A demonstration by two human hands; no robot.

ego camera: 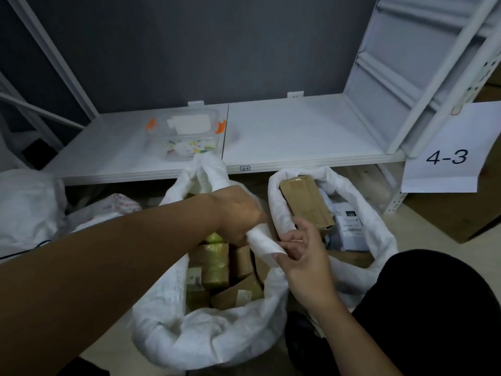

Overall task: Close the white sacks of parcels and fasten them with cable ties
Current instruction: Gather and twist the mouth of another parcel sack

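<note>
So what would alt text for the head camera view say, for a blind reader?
The person's left hand and right hand grip the rolled rim of an open white sack full of brown parcels. A second open sack stands to its right, by a white shelf holding a clear box.

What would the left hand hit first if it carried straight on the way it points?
Probably the rolled rim of the second sack, just beyond the left hand, which grips the near sack; a brown parcel lies behind that rim. Depth is unclear.
</note>
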